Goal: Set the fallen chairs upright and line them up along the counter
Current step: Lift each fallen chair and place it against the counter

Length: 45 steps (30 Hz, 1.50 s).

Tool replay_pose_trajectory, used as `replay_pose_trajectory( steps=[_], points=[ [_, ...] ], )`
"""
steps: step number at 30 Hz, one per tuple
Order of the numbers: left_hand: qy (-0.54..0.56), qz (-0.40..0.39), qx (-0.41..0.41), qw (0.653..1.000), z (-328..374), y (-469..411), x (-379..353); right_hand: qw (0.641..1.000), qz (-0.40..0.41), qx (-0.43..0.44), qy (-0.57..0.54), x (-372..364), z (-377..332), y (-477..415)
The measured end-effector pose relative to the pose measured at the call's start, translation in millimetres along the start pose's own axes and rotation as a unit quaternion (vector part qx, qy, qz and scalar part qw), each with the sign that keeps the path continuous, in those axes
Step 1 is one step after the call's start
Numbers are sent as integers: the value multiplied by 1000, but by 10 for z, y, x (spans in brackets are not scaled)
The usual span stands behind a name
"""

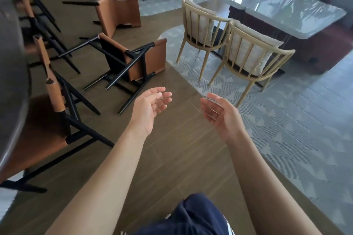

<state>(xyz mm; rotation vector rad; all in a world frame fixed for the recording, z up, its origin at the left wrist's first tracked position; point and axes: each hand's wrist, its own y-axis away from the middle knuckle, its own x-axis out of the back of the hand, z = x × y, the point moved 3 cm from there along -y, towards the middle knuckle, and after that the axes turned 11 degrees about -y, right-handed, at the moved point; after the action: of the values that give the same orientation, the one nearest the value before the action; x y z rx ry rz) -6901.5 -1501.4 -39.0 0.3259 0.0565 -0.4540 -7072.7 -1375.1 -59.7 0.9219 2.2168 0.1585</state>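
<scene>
Both hands, left hand (150, 108) and right hand (219, 114), are held forward, palms facing, fingers relaxed and grasping nothing, near a fallen chair (131, 61).

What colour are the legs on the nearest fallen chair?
Black. The chair has matte black legs, clearest in the head view.

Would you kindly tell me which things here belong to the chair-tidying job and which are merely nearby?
Job: nearer fallen tan-leather, black-framed chair; farther fallen tan-leather chair; upright matching chair; dark curved counter beside it.
Nearby: two beige spindle-back chairs; glossy grey table; dark red sofa.
</scene>
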Motion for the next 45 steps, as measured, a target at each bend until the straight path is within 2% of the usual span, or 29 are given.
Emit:
replay_pose_trajectory(
  steps=[9,20,25,45],
  points=[
    [2,31,2,1000,231,-1340,-296,998,-21,-48,-18,-236,-277,-1486],
    [29,92,-1,995,742,-2948,-690,992,-63,-100,41,-671,-837,-3177],
    [30,115,-1,993,903,-3545,-685,991,-54,-115,39,-888,-891,-3798],
    [-17,97,69,993,1387,-6411,-372,991,12,-131,7,-1863,-931,-6404]
  ],
)
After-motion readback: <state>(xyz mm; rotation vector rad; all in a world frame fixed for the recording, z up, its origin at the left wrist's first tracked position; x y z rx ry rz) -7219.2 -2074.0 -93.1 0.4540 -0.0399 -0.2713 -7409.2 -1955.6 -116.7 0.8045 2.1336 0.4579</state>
